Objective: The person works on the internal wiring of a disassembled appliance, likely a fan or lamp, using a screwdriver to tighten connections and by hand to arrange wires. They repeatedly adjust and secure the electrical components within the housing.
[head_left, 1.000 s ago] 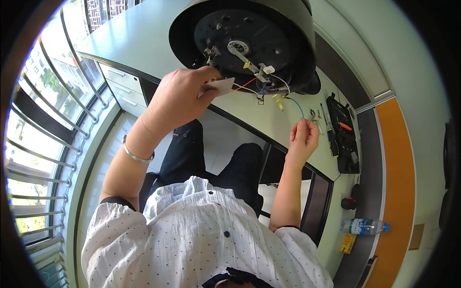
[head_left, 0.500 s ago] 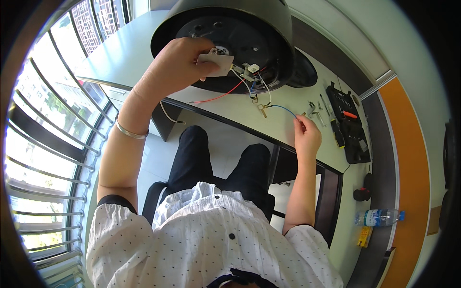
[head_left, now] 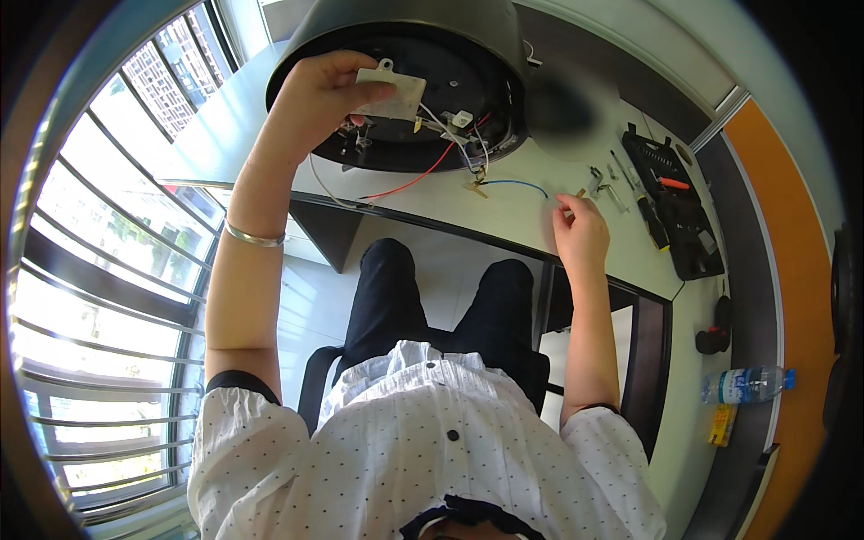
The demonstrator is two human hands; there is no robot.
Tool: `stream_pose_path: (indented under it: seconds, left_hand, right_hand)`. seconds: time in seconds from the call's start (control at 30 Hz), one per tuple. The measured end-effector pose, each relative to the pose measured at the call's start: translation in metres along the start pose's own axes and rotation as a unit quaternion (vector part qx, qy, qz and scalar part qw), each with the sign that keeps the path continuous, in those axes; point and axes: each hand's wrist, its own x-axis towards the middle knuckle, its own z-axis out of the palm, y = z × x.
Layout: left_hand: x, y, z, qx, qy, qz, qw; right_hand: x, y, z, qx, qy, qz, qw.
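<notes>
A large dark round appliance (head_left: 396, 25) lies on its side on the table, its open underside showing wires and metal parts. In front of this opening, my left hand (head_left: 328, 94) pinches a flat cream plate (head_left: 402, 95) with a small mounting ear, thumb across its face. Red wire (head_left: 409, 187) and white wires hang out below. A blue wire (head_left: 513, 183) runs right from a small brass-coloured connector (head_left: 475, 186) to the fingertips of my right hand (head_left: 580, 225). Those fingers are closed together at its end; the tip itself is hard to make out.
A blurred dark round part (head_left: 562, 106) is right of the appliance. Farther right lie small metal pieces (head_left: 614, 196), a yellow-black screwdriver (head_left: 652, 220) and a black tool case (head_left: 693, 243). A water bottle (head_left: 747, 385) and yellow box (head_left: 722, 425) lie nearer. The table's front edge (head_left: 423, 220) crosses before my knees.
My left hand has lifted the cream plate up and slightly left. The appliance has shifted left, and the dark round part beside it has become blurred. The blue wire is stretched straighter.
</notes>
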Motion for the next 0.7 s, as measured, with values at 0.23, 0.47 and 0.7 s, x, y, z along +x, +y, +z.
stream_pose_path:
  seconds: [0.23,0.47,0.7]
  left_hand:
    - [-0.017,0.014,0.001,-0.02,0.008,-0.006,1.0]
    - [-0.038,0.006,-0.005,-0.094,-0.072,0.032,0.992]
    - [-0.062,-0.007,0.002,-0.115,-0.086,-0.014,0.99]
  right_hand:
    - [-0.007,-0.047,-0.005,0.069,0.051,-0.057,0.995]
    - [-0.003,-0.082,0.025,0.139,0.035,-0.145,0.979]
    - [0.012,-0.085,0.047,-0.013,0.013,-0.142,0.99]
